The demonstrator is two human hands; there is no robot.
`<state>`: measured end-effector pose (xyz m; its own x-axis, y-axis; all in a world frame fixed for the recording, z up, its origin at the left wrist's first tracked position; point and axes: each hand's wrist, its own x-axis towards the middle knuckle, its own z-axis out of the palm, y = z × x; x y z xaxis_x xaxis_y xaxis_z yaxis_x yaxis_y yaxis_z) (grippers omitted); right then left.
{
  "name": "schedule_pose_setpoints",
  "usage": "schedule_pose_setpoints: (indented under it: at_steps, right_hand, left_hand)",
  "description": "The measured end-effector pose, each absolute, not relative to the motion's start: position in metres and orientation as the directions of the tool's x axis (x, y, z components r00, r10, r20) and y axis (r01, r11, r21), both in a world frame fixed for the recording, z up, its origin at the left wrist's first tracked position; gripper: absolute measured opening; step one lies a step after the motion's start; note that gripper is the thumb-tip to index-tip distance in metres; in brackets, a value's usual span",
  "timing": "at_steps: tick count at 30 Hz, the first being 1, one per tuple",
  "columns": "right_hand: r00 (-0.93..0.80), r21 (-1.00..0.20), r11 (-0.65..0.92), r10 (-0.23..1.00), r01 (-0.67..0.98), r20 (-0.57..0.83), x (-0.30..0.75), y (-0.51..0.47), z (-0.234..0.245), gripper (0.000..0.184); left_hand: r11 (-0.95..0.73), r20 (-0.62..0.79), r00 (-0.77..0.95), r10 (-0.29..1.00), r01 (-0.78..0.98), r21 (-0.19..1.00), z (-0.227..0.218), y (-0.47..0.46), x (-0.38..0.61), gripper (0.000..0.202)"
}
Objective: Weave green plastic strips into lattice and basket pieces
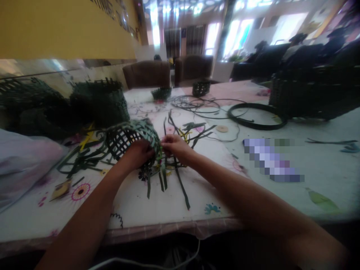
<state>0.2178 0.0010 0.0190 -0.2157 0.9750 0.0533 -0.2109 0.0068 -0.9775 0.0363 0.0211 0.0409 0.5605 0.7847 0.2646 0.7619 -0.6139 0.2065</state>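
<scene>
A dark green woven basket (123, 140) lies on its side on the white patterned tablecloth, its open mouth tilted toward me. Inside it, my left hand (140, 152) reaches in and grips the right-hand wall. From outside, my right hand (174, 146) pinches at that same wall with thumb and forefinger, where a strip seems to run; the exact bit between the fingertips is too small to make out. Loose green strips (181, 183) stick out below and behind the basket, with a few yellow ones among them.
Larger dark woven baskets stand at the left (98, 101) and the right (312, 93). A coil of dark cane (257, 116) and thin loops (197, 105) lie further back, near a small basket (201, 89). A white plastic bag (25, 165) covers the left edge. Cut strips (84, 157) lie beside the basket.
</scene>
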Motion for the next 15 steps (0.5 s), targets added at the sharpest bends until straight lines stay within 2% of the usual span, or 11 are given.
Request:
schedule_pose_setpoints:
  at_steps: [4, 11, 15]
  right_hand:
    - [-0.202, -0.968, 0.015, 0.977, -0.249, 0.067, 0.220, 0.002, 0.020, 0.017]
    - [-0.231, -0.970, -0.021, 0.972, -0.242, 0.036, 0.220, 0.003, 0.019, 0.018]
    - [-0.226, -0.974, -0.034, 0.974, -0.226, 0.018, 0.220, 0.002, 0.019, 0.018]
  left_hand:
    - [-0.680, 0.313, 0.608, 0.730, 0.690, 0.246, 0.039, 0.024, 0.032, 0.021]
    - [-0.684, 0.330, 0.615, 0.716, 0.712, 0.158, 0.030, 0.031, 0.030, 0.020]
    - [-0.704, 0.364, 0.618, 0.697, 0.687, 0.182, 0.026, 0.033, 0.031, 0.017]
